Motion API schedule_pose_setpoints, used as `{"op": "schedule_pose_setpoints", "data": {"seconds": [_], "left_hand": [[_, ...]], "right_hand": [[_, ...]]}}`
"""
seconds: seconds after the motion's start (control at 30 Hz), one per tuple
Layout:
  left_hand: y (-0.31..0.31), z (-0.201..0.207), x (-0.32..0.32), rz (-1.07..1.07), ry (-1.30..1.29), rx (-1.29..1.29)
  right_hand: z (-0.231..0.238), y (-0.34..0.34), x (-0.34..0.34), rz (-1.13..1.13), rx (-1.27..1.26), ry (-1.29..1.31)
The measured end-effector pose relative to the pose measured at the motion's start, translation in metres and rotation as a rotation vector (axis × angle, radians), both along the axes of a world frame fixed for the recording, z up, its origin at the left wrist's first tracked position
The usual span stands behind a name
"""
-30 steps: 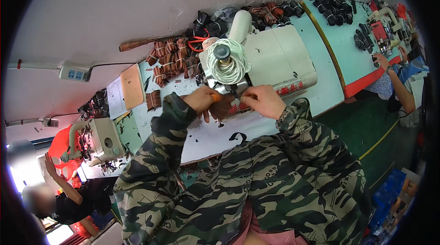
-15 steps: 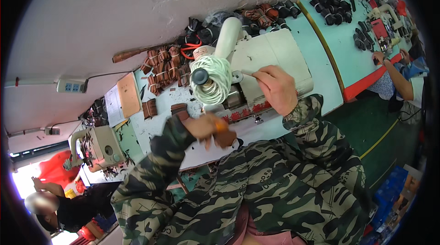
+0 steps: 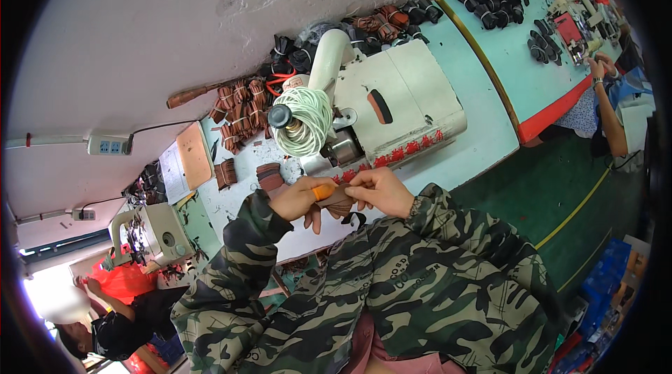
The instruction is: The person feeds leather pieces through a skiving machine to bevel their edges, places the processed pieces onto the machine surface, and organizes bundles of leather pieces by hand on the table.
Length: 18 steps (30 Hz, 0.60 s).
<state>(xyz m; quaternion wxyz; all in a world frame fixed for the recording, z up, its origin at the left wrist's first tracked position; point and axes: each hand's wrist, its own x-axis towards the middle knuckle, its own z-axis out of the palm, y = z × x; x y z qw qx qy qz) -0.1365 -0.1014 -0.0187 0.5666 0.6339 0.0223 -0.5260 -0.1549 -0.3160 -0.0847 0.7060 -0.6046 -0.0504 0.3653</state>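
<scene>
In front of my chest, my left hand (image 3: 299,200) is closed around a small stack of brown strap-like pieces (image 3: 339,204). It wears an orange finger cover (image 3: 323,192). My right hand (image 3: 385,192) pinches the upper right edge of the same pieces with thumb and fingertips. Just beyond both hands stands a cream sewing-type machine (image 3: 406,73). A coil of pale cord (image 3: 306,122) hangs on its front post. On the machine's flat top lies a curved brown piece with a black edge (image 3: 380,106). Another brown stack (image 3: 270,177) rests on the table beyond my left hand.
Tied brown bundles (image 3: 241,111) and black bundles (image 3: 493,3) lie along the wall side. A wooden board (image 3: 194,156) and paper sheet (image 3: 173,164) are at left, near a second machine (image 3: 157,230). Co-workers sit at far left and right (image 3: 616,108).
My right hand has come down from the machine top to the brown pieces in my left hand. The black-edged piece now shows on the machine top. The right co-worker's hands have risen.
</scene>
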Motion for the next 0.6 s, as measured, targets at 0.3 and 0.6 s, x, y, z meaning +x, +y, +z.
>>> {"op": "schedule_pose_setpoints", "data": {"seconds": [0.3,0.6], "left_hand": [[0.015,0.007,0.041,-0.038,-0.206,0.438],[0.015,0.003,0.055,-0.033,-0.116,0.233]], "right_hand": [[0.013,-0.003,0.038,-0.067,-0.273,-0.484],[0.020,-0.011,0.071,0.034,-0.559,-0.826]]}}
